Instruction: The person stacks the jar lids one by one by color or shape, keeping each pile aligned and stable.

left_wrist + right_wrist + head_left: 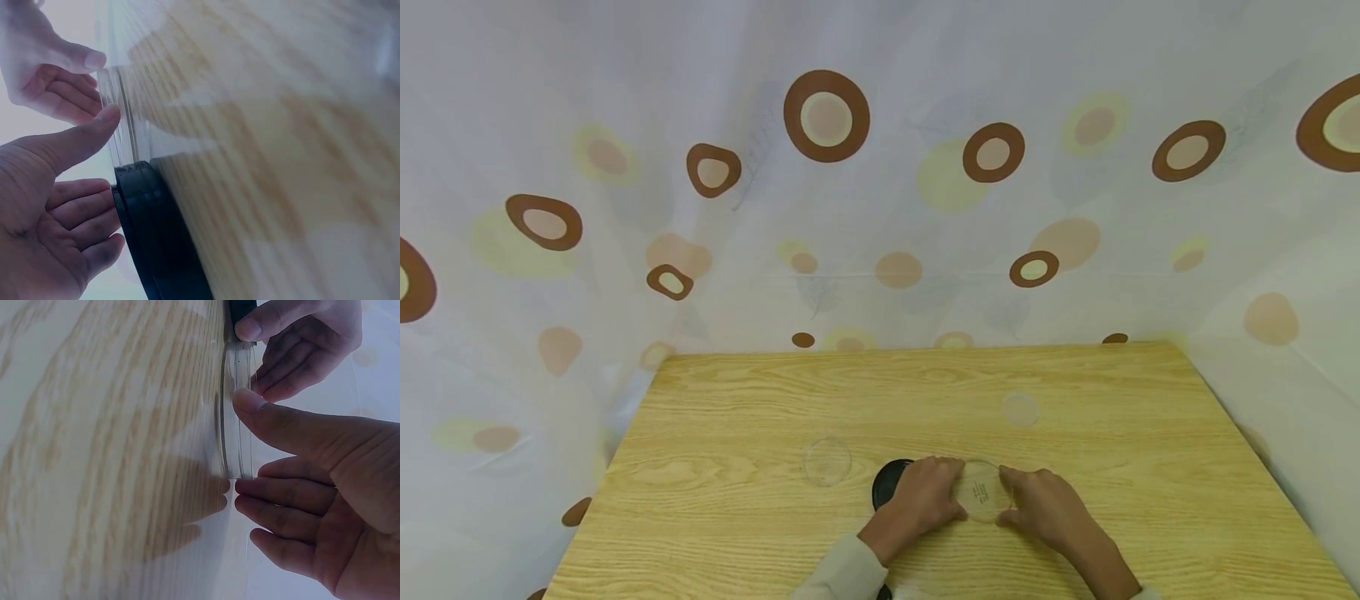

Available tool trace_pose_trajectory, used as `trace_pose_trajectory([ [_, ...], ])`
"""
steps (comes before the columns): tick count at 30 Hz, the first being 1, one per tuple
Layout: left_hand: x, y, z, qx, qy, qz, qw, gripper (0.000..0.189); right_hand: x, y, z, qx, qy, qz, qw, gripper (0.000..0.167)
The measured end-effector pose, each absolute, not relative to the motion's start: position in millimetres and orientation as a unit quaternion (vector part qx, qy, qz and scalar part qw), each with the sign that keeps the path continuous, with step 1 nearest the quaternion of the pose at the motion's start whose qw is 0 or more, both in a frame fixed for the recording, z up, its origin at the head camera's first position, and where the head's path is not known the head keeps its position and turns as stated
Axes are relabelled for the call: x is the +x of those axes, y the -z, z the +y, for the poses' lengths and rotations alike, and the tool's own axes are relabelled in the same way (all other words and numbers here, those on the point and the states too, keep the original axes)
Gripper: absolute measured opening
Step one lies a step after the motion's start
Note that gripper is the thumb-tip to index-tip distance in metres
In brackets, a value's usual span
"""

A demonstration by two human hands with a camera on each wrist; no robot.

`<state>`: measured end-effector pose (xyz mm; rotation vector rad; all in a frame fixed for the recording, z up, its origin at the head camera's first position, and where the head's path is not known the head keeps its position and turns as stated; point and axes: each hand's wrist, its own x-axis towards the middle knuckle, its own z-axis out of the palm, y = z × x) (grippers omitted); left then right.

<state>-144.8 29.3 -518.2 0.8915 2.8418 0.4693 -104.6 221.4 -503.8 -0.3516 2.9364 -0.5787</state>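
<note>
A clear, shallow round dish (981,492) with small dark print in its middle sits on the table between my hands. The left hand (925,492) grips its left edge; the left wrist view shows the thumb on the dish's rim (125,119). From the opposite side the right hand (1047,507) holds it, its thumb against the clear rim (236,419) in the right wrist view. Beside the left hand, partly hidden by it, lies a black round disc (889,482). Its thick dark edge (159,231) stands close to the left fingers.
A clear disc (827,462) lies left of the black one, and a smaller clear disc (1021,409) lies farther back to the right. A patterned white curtain (880,208) borders the wood-grain table (737,517) behind and at the sides.
</note>
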Motion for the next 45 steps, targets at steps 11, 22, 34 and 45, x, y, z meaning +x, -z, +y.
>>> trace_pose_trajectory([
  [11, -147.0, 515.7, 13.7, 0.298, -0.188, 0.933, 0.075, 0.062, -105.4, 500.5, 225.1, -0.120, 0.209, 0.967, 0.085, 0.075],
  [22, -154.8, 510.1, -3.2, 0.285, -0.214, 0.933, 0.046, 0.069, -120.3, 485.7, 223.3, -0.100, 0.227, 0.967, 0.063, 0.073],
  [34, -158.6, 503.3, -25.2, 0.267, -0.242, 0.932, 0.034, 0.067, -135.1, 484.5, 201.8, -0.114, 0.255, 0.959, 0.056, 0.073],
  [45, -162.8, 504.1, -49.1, 0.246, -0.270, 0.931, 0.010, 0.068, -147.0, 478.5, 173.8, -0.140, 0.261, 0.955, 0.030, 0.073],
])
